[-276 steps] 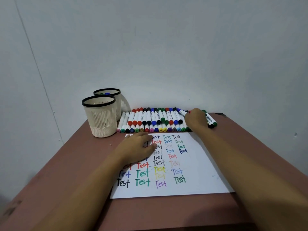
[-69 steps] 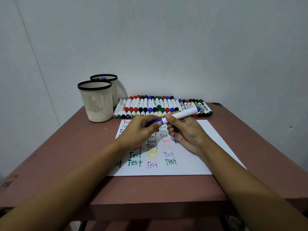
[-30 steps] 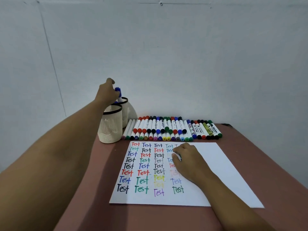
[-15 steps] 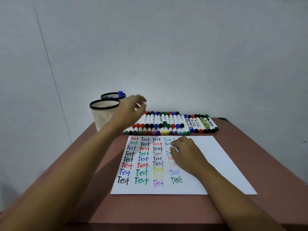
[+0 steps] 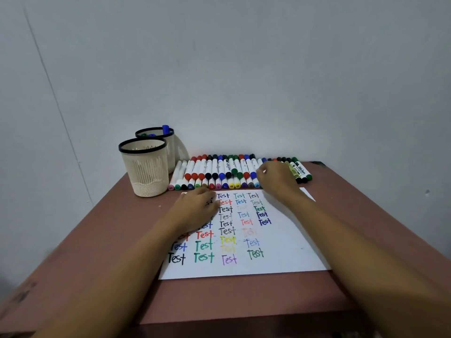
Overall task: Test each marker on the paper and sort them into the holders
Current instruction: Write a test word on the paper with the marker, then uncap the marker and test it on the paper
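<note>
White paper (image 5: pixel 280 252) pinned under the flat, empty left hand (image 5: pixel 197 211); right hand (image 5: pixel 275 179) curls over the marker row (image 5: pixel 219 172), grip unclear, and a nudge could roll the neighbours loose

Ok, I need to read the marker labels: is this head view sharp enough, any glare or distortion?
Head view: soft even light, no glare on the paper; most handwritten words read clearly, but print on the marker row is too small; the wall seam bows slightly with the wide lens; the near-left table corner is smeared.
</note>
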Action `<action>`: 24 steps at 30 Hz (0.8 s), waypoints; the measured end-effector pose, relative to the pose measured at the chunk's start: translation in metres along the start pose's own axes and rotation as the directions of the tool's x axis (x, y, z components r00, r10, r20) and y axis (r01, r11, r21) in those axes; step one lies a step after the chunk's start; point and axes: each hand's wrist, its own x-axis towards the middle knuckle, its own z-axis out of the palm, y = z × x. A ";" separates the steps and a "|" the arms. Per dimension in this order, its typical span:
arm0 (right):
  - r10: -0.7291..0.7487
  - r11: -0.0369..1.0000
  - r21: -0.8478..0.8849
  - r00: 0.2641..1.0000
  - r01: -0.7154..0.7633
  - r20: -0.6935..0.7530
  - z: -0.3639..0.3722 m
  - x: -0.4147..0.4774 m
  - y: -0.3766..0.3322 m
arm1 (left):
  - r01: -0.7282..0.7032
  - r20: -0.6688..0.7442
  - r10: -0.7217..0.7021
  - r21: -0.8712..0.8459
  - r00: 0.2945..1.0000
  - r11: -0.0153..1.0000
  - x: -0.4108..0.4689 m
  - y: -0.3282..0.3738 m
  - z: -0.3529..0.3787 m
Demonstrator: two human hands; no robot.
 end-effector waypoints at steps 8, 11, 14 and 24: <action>0.223 0.966 -0.133 0.975 -0.220 0.006 0.027 0.032 0.008 | -0.016 -0.014 0.016 -0.008 1.000 1.000 0.001 -0.001 0.003; 0.235 0.962 -0.138 0.972 -0.236 -0.020 0.034 0.037 0.009 | -0.009 -0.012 0.009 0.002 1.000 1.000 0.002 -0.003 0.003; 0.235 0.966 -0.098 0.971 -0.239 -0.055 0.033 0.041 0.007 | -0.014 -0.013 0.014 -0.002 1.000 1.000 0.002 -0.005 0.004; 0.240 0.921 0.357 0.950 -0.157 -0.200 -0.015 0.001 -0.002 | -0.031 -0.407 0.029 0.003 0.913 1.000 -0.002 -0.006 -0.004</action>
